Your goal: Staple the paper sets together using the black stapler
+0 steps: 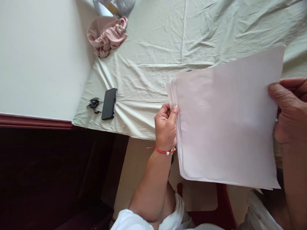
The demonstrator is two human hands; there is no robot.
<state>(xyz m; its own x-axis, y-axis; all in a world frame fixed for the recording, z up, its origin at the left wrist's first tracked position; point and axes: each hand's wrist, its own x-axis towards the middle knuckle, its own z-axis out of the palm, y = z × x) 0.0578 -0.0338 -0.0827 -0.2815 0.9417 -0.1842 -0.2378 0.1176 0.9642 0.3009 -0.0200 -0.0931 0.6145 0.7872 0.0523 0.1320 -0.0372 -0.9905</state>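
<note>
A stack of white paper sheets [226, 122] is held up before me, its top sheet blank. My left hand [166, 123] pinches the stack's left edge, thumb on top and fingers beneath. A little printed line shows on a lower sheet near that thumb. On the opposite side, my right hand [294, 106] grips the right edge with its thumb pressed on the top sheet; its other fingers are partly hidden behind the paper. The left edges of the sheets are slightly fanned out. A red string bracelet [167, 152] circles my left wrist.
The table wears a pale, wrinkled cloth [151, 58]. On it lie a black phone [109, 103], a bunch of keys [94, 103], a pink bunched fabric item [108, 37] and a clear plastic bag [119, 3]. A white wall stands at left, a red stool [224, 206] below.
</note>
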